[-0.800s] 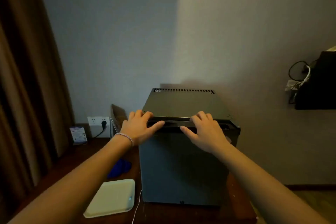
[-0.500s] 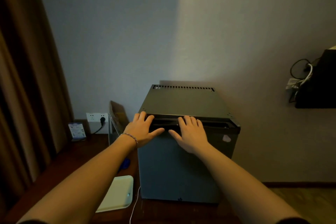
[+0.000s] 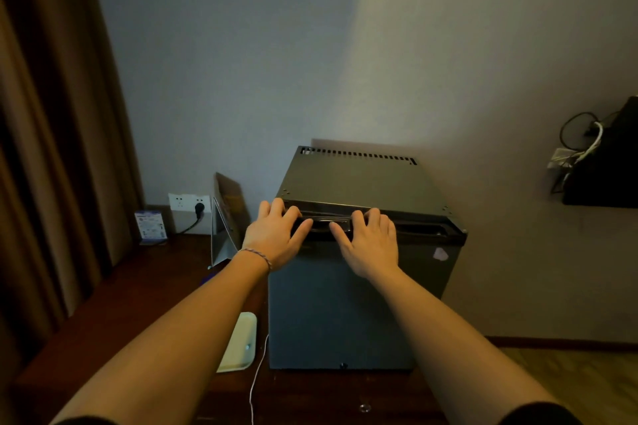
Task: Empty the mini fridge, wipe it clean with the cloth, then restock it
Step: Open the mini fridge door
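A dark grey mini fridge (image 3: 345,307) stands on a wooden desk (image 3: 138,314) against the wall, its door closed. A recessed handle (image 3: 414,226) runs along the door's top edge. My left hand (image 3: 276,235) lies over the left end of that edge, fingers on top and thumb at the groove. My right hand (image 3: 369,241) is beside it, fingers curled into the groove. A sliver of blue cloth (image 3: 207,278) shows left of the fridge; my left forearm hides the remainder.
A cream tray (image 3: 241,342) lies on the desk left of the fridge, with a thin white cable (image 3: 257,379) beside it. A folded sign stand (image 3: 226,217), a small card (image 3: 151,226) and a wall socket (image 3: 189,202) sit behind. Brown curtain hangs at left.
My right hand slid left along the door's top edge, closer to my left hand. The view pulled back and my left forearm now covers most of the blue cloth.
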Motion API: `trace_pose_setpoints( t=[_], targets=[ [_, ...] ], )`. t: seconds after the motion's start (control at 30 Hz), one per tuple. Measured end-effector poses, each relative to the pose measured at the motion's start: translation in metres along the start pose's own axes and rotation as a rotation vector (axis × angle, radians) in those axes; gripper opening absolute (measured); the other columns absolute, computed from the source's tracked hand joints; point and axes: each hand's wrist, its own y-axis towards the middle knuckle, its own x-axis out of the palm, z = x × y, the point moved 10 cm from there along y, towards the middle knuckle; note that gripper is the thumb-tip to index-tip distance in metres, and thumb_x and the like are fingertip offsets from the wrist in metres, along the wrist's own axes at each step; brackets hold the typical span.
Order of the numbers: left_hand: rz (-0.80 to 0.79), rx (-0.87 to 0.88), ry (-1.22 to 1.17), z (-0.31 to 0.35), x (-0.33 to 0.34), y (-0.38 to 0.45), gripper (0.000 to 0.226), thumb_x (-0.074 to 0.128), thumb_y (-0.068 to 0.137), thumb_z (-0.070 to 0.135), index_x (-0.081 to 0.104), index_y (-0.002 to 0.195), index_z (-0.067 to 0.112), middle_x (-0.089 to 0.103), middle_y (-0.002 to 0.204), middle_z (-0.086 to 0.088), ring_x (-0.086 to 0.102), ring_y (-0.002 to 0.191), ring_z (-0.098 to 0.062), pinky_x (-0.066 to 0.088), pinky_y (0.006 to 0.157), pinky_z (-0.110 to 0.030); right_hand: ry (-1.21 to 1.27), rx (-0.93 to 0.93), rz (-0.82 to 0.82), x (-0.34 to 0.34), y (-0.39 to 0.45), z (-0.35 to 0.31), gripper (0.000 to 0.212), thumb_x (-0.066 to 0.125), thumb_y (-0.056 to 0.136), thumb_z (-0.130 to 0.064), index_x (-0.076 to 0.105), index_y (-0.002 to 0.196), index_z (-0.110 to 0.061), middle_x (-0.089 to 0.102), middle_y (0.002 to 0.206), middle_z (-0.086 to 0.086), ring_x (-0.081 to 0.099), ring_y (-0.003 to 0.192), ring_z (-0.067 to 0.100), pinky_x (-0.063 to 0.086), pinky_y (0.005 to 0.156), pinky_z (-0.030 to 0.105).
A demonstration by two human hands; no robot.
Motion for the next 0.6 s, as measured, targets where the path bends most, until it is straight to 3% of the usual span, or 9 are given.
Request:
trace_pose_setpoints(
  t=[0.2,0.33,0.47,0.6],
  targets=[
    [-0.009,0.093,-0.105,0.006,-0.012,-0.019,0.029,0.044,0.098,0.055,0.05,0.101,0.027,0.045,0.109,0.004,0.042,0.102,-0.011,0.048,0.08,-0.029,0.036,0.033,0.006,-0.011,-0.021,-0.003,0.064,0.032,0.093,-0.072,0.049,0.128,-0.021,0.046,0.124,0.007,0.045,0.118,0.024,0.04,0.104,0.041],
    [0.012,0.079,-0.279,0.009,-0.01,-0.036,0.032,0.05,0.098,0.047,0.057,0.117,0.022,0.056,0.115,0.004,0.055,0.101,-0.011,0.052,0.09,-0.03,-0.017,0.034,0.02,-0.02,-0.034,-0.009,0.069,0.03,0.095,-0.071,0.048,0.132,-0.016,0.047,0.127,0.01,0.046,0.121,0.029,0.038,0.106,0.043],
    [-0.069,0.095,-0.213,0.023,-0.007,-0.059,0.038,0.04,0.099,0.054,0.061,0.11,0.024,0.066,0.09,0.004,0.062,0.077,-0.008,0.058,0.075,-0.035,-0.037,0.034,0.025,-0.026,-0.055,-0.013,0.07,0.029,0.097,-0.068,0.046,0.137,-0.013,0.048,0.133,0.013,0.044,0.128,0.031,0.033,0.112,0.046],
    [-0.084,0.041,-0.19,0.036,-0.011,-0.09,0.044,0.037,0.098,0.058,0.059,0.111,0.022,0.064,0.09,0.003,0.062,0.078,-0.012,0.058,0.077,-0.039,0.032,-0.01,-0.014,-0.03,-0.079,-0.011,0.061,0.029,0.099,-0.064,0.05,0.128,-0.014,0.049,0.13,0.01,0.044,0.129,0.028,0.028,0.116,0.049]
  ],
)
